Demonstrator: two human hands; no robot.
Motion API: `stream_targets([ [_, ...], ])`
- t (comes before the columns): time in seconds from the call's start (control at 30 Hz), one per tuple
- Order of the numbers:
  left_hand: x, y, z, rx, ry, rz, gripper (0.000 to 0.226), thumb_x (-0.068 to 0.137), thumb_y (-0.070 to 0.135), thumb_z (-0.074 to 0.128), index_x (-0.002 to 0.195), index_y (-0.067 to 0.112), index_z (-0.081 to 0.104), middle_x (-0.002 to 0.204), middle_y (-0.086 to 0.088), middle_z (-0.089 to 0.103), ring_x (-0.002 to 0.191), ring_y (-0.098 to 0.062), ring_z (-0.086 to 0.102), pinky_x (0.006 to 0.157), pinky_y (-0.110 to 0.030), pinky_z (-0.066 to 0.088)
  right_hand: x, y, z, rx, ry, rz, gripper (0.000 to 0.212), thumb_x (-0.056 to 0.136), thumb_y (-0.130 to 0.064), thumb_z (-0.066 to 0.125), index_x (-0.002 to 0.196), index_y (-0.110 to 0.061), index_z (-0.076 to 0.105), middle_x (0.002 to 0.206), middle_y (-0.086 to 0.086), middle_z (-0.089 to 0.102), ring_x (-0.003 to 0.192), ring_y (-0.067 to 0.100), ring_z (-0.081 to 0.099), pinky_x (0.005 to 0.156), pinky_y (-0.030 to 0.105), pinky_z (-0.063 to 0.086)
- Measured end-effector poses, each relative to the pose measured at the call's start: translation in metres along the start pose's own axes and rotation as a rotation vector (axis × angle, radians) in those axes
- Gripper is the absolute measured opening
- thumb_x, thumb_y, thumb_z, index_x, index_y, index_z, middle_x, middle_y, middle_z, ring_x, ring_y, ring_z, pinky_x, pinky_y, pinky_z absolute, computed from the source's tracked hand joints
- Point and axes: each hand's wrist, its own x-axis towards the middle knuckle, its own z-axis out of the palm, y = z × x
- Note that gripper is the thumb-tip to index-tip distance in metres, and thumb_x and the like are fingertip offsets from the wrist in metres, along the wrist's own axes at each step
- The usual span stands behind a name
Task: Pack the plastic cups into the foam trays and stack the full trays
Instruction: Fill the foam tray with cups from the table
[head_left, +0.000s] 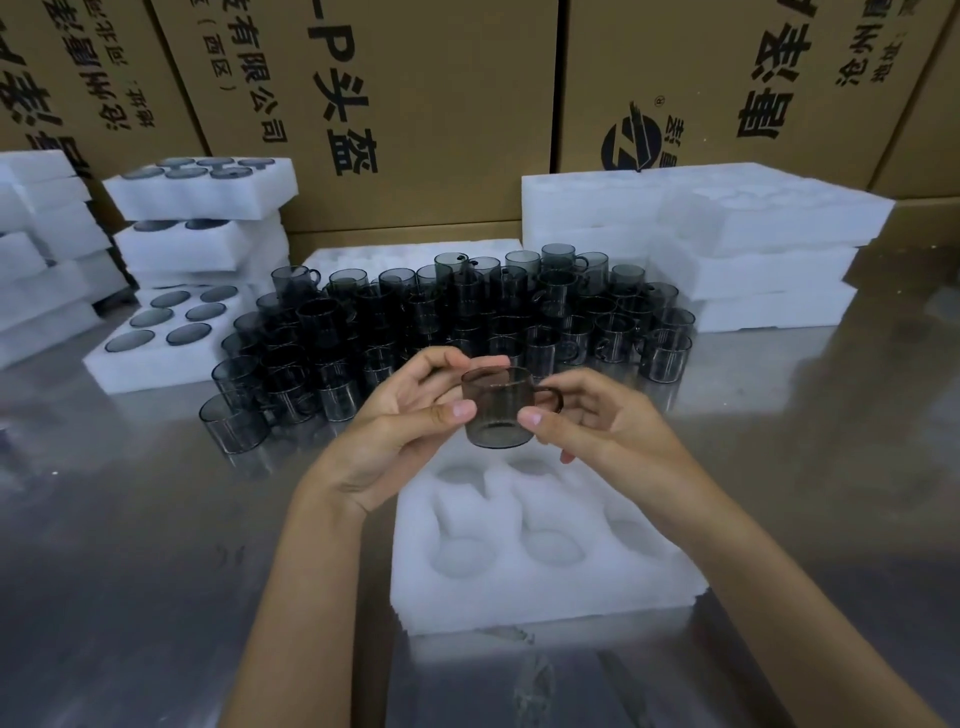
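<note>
Both hands' fingers pinch one smoky cup (upright) over the empty foam tray.

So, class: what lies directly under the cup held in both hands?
Under the cup lies a foam tray with empty round pockets. The right hand and forearm cover its right pockets.

Cardboard boxes bear printed "有限公司", "(西区)" and "P头盔".
</note>
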Motion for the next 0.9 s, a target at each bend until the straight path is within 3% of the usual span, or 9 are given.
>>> stream_targets([
  [0.1,-0.003,0.003,-0.004,0.010,-0.007,-0.009,0.050,0.083,0.000,0.063,0.128,0.007,0.045,0.143,-0.022,0.053,0.136,-0.035,0.048,0.111,-0.041,0.042,-0.001,0.005,0.007,0.021,-0.027,0.048,0.024,0.082,-0.021,0.080,0.098,-0.011,0.066,0.087,-0.004,0.067,0.079,0.019,0.062,0.068,0.025,0.051],
  [0.2,-0.005,0.009,-0.007,0.023,-0.052,-0.035,0.050,0.084,0.000,0.057,0.133,0.005,0.045,0.144,-0.022,0.052,0.136,-0.036,0.048,0.110,-0.041,0.042,-0.003,0.009,0.017,-0.041,-0.037,0.029,0.029,0.079,-0.026,0.084,0.080,-0.011,0.060,0.073,-0.001,0.059,0.067,0.017,0.052,0.064,0.030,0.045],
  [0.3,-0.006,0.010,-0.007,0.059,-0.080,-0.076,0.050,0.086,-0.001,0.053,0.135,0.006,0.049,0.143,-0.019,0.054,0.136,-0.035,0.048,0.106,-0.037,0.046,-0.007,0.012,0.028,-0.229,-0.014,-0.056,0.038,0.073,-0.034,0.088,0.064,-0.015,0.056,0.061,-0.008,0.054,0.056,0.007,0.046,0.058,0.021,0.039],
  [0.4,-0.006,0.010,-0.005,0.112,-0.071,-0.087,0.046,0.090,0.000,0.052,0.136,0.006,0.050,0.141,-0.017,0.057,0.133,-0.032,0.052,0.101,-0.033,0.048,-0.008,0.014,0.036,-0.393,0.013,-0.121,0.041,0.072,-0.037,0.088,0.056,-0.019,0.054,0.065,-0.006,0.057,0.056,0.005,0.047,0.057,0.018,0.038],
  [0.53,-0.005,0.009,-0.005,0.184,-0.024,-0.135,0.039,0.097,-0.003,0.046,0.134,0.008,0.052,0.137,-0.012,0.062,0.127,-0.029,0.058,0.099,-0.031,0.051,-0.009,0.013,0.040,-0.510,-0.033,-0.130,0.032,0.079,-0.043,0.080,0.063,-0.021,0.063,0.069,-0.009,0.058,0.064,0.004,0.051,0.060,0.017,0.038],
  [0.67,0.000,0.005,-0.005,0.230,0.097,-0.120,0.040,0.095,-0.014,0.040,0.128,0.003,0.055,0.127,-0.014,0.068,0.127,-0.023,0.059,0.107,-0.032,0.047,-0.009,0.011,0.032,-0.351,-0.145,-0.064,0.019,0.093,-0.030,0.065,0.079,-0.026,0.077,0.084,-0.014,0.072,0.075,0.004,0.061,0.066,0.014,0.043],
  [0.8,0.004,0.001,0.000,0.314,0.213,-0.073,0.036,0.094,-0.014,0.045,0.120,0.005,0.061,0.119,-0.011,0.072,0.121,-0.020,0.064,0.103,-0.035,0.046,-0.008,0.013,0.028,-0.327,-0.151,-0.063,0.021,0.094,-0.034,0.061,0.082,-0.034,0.078,0.092,-0.013,0.074,0.083,0.024,0.064,0.076,0.030,0.050],
  [0.9,0.007,-0.001,0.004,0.398,0.256,-0.040,0.032,0.095,-0.011,0.049,0.117,0.008,0.062,0.114,-0.006,0.074,0.119,-0.015,0.064,0.103,-0.034,0.045,-0.006,0.016,0.028,-0.294,-0.099,-0.059,0.018,0.091,-0.033,0.065,0.078,-0.033,0.077,0.087,-0.008,0.074,0.078,0.024,0.065,0.073,0.032,0.052],
])
